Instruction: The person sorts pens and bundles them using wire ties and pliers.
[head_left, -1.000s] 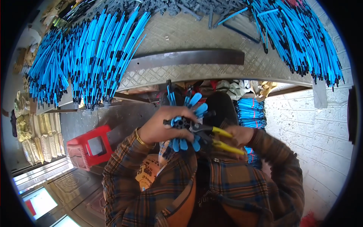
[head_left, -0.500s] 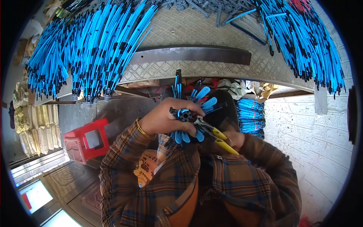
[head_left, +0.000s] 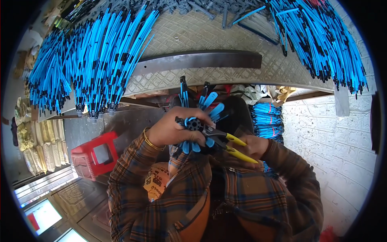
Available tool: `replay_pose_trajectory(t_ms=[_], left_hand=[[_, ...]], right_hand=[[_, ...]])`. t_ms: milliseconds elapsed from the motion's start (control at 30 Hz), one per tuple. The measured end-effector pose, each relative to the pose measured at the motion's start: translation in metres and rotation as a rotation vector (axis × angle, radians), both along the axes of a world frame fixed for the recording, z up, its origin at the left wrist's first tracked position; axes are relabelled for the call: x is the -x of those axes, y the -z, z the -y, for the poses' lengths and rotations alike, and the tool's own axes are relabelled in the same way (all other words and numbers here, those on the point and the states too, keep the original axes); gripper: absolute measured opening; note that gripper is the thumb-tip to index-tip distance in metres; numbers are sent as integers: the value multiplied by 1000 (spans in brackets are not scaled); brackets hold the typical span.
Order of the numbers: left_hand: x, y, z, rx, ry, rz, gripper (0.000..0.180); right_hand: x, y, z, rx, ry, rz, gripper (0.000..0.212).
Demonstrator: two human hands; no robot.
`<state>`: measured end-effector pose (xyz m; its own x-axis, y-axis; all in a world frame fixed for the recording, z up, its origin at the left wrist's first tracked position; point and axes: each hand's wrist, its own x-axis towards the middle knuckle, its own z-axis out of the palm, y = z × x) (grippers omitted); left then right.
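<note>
My left hand (head_left: 182, 126) is closed around a bundle of blue-and-black ribs that resembles an umbrella frame. A round, notched black hub (head_left: 194, 124) sits upward at its center. Flat blue rib ends (head_left: 211, 99) fan out around the hand, and several poke out below the thumb. In my right hand (head_left: 254, 147), partly blurred, is a pair of pliers (head_left: 238, 155) with yellow handles. The handles are spread, and the grey jaws reach the hub's right side; their tips are hard to make out against it.
A patterned table (head_left: 189, 36) lies ahead, with a dark metal bar (head_left: 201, 59) along its near edge. Piles of blue ribs hang over its left (head_left: 96, 60) and right (head_left: 322, 44) sides. A red plastic stool (head_left: 86, 159) stands at left; a white brick wall (head_left: 314, 137) is at right.
The plier handles have spread farther apart and my right hand has shifted slightly. My left hand still grips the bundle. The whole view has shifted a little.
</note>
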<state>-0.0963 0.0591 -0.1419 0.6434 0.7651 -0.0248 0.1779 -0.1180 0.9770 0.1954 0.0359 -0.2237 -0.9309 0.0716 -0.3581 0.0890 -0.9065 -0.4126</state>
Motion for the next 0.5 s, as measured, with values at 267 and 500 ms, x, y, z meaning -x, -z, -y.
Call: replay_pose_trajectory(t_ms=[267, 500], left_hand=[[4, 5, 1, 48, -147, -40, 39], [-3, -3, -5, -8, -33, 8, 37]], right_hand=[[17, -72, -21, -2125, 26, 457, 64], [13, -8, 1, -188, 134, -95, 67]])
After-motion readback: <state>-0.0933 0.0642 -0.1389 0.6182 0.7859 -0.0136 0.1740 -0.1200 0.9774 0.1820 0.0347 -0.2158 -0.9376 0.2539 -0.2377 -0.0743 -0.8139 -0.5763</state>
